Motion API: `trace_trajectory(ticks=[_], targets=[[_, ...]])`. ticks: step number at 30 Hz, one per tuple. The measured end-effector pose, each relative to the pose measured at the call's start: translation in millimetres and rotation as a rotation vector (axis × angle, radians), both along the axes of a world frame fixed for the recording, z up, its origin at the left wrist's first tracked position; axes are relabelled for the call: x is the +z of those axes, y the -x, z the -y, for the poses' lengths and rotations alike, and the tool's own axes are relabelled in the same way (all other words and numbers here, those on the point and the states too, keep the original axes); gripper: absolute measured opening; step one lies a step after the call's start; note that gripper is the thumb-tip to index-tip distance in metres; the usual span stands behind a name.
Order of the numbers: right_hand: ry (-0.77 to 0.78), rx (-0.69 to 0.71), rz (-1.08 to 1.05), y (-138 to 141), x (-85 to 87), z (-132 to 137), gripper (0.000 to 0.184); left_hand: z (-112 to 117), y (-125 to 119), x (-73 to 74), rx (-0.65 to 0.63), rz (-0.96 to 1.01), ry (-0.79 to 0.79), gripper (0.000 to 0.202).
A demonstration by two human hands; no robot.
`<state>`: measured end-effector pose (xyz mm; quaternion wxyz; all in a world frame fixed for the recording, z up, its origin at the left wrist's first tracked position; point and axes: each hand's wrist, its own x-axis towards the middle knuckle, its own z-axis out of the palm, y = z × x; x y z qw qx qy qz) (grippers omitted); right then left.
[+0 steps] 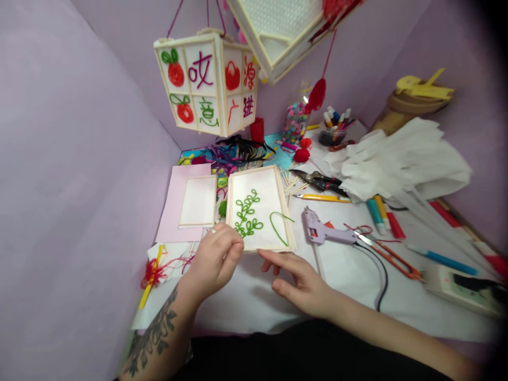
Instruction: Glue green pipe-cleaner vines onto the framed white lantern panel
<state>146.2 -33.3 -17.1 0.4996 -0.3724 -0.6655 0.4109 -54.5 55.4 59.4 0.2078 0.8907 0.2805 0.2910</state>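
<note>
And the thin curved green yarn-like strand (pixel 274 228) lies at the rectangular white wood-rimmed panel's (pixel 257 182) near right corner, long axis running roughly front to back, just beyond the nearer right hand (pixel 299 281), fingers loosely spread; the left hand (pixel 217 255) curls closed by the near left corner, contents hidden

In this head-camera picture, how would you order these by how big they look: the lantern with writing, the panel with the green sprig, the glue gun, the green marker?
1. Lantern
2. Panel
3. Glue gun
4. Green marker

That's apparent size only; real sizes may differ.
</note>
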Motion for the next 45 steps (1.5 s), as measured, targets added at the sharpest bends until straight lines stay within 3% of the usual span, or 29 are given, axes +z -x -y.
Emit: trace_trajectory(ticks=[5,7,11,16,18,22,28,34,45], targets=[[0.014,0.007,-0.009,1,-0.1,0,0.049,-4,-19,9.4,0.079,-0.004,-0.006,0.015],[0.02,0.01,-0.005,1,-1.2,0,0.05,-11,-34,17.6,0.038,-0.055,0.017,0.007],[-0.003,-0.005,-0.012,1,-3.9,1,0.049,-23,-65,29.7,-0.032,-0.209,0.053,0.015],[-0.01,-0.011,-0.031,0,-2.8,0,0.046,-31,-91,26.3,-0.128,-0.418,0.002,0.023],[0.001,-0.012,-0.032,0,-2.1,0,0.046,-34,-97,23.9,-0.123,-0.46,-0.019,0.017],[0.026,-0.008,-0.021,-1,-2.1,1,0.047,-37,-93,26.4,-0.199,-0.469,-0.059,0.016],[0.064,0.009,-0.03,-2,-1.3,1,0.049,-42,-64,34.5,-0.345,-0.385,-0.086,0.018],[0.063,-0.004,-0.039,-3,-0.1,1,0.049,-46,-53,30.5,-0.339,-0.328,-0.128,0.015],[0.089,-0.006,-0.054,-4,-1.0,3,0.051,-54,-66,21.1,-0.24,-0.391,-0.207,0.014]])
